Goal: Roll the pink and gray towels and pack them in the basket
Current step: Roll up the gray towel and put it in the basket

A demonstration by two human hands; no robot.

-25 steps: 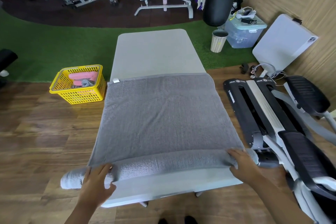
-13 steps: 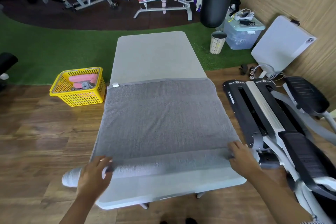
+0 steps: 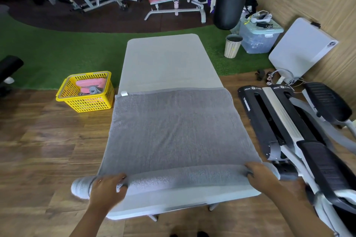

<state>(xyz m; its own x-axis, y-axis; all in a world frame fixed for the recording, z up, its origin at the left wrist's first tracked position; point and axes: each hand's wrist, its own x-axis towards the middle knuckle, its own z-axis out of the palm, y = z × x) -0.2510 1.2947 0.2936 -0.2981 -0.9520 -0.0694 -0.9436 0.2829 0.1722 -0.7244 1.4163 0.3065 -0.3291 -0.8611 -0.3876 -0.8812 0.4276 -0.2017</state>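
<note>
Gray towel (image 3: 173, 131) roll under left hand (image 3: 107, 188) and right hand (image 3: 262, 176).

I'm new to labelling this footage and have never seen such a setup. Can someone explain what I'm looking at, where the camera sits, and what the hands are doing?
There is no machine here: a person works with two bare hands, and the single wide-angle camera is worn on their head, looking forward and down. A large gray terry towel lies spread over a long pale gray folding table. Its near edge is wound into a roll. The left hand and the right hand each grip that roll near its ends, fingers curled over it. On the wooden floor beside the table, on the person's left, stands a yellow plastic mesh basket that already holds rolled pink towels and something gray. Gym machines stand around.
</note>
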